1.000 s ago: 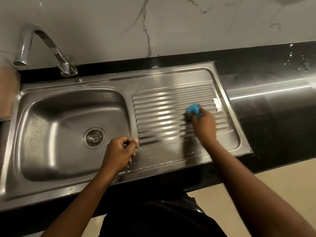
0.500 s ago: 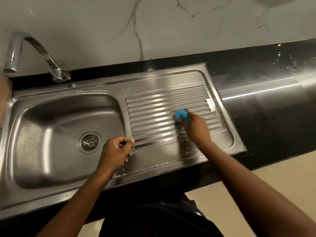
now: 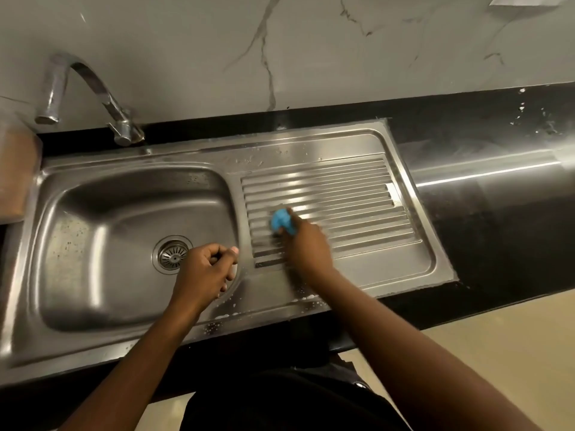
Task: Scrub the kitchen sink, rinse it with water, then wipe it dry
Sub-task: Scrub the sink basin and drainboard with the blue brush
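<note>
A stainless steel sink [image 3: 93, 346] fills the counter, with a deep basin and a round drain [image 3: 172, 254] on the left. Its ribbed drainboard [image 3: 357, 194] lies on the right. My right hand [image 3: 306, 245] presses a blue scrubber [image 3: 281, 222] onto the left part of the ribs. My left hand [image 3: 207, 272] is curled into a fist, resting on the rim between basin and drainboard, with nothing seen in it. White suds dot the front rim.
A chrome tap [image 3: 90, 98] arches over the basin's back left corner, with no water running. A brown object [image 3: 15, 175] sits at the far left edge. Black countertop [image 3: 497, 213] extends right of the sink, a marble wall behind it.
My right hand has slid the blue scrubber leftward across the ribs, from the drainboard's right part to its left part. My left hand has stayed put on the rim.
</note>
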Motion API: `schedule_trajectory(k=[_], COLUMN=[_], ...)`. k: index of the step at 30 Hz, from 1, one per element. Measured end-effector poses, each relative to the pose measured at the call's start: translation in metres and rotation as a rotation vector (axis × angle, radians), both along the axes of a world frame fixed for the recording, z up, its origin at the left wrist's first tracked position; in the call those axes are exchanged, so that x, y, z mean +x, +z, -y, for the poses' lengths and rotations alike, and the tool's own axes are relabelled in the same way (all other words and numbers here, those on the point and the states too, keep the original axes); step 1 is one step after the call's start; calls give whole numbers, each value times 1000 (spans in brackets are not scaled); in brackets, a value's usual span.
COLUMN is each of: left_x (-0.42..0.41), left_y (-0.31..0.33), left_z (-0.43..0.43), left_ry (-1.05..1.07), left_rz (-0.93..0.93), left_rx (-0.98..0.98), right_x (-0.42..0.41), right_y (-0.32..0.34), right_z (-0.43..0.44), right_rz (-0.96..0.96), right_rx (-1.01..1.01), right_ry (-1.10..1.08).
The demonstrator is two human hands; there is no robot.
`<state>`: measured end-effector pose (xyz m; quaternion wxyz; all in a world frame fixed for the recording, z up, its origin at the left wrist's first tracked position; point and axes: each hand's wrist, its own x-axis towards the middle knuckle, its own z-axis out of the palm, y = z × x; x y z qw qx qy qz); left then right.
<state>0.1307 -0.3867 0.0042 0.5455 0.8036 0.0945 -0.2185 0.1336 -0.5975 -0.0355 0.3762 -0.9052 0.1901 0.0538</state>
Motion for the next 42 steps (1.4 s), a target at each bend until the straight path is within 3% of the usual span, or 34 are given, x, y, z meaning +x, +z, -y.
schedule_trajectory(k=[4,8,10,16,22,26,31,36,42], left_x=[-1,-5,-7,-8,-11,-15,-19,-22,-23], left_y=[1,-2,-4,-4,-1,0,2,-1,1], left_z=[-11,-17,-17,-16,-18,-26,-48,-64,-77], left_ry=[12,8,20,-3,-19,-27,-6,6,15], left_rz=[33,37,23,7,13,25,41,42,36], left_rx=[47,43,26,-1,-11,7,9,15,27], right_x=[13,-9,-26,-29,-13,-16,-56,-47,-26], right_y=[2,4,7,15,11,7,8,7,12], right_z=[-65,-63,-36,70,-6,-65,-44,-5,-53], right_rz=[-31,-45,-93,-163,-89,-83,-122,-128,-72], right_rx=[-121,-212,-199,-185,-12,-67,-126,-160,-108], right_ry=[235,382,361,28,32,167,259,134,135])
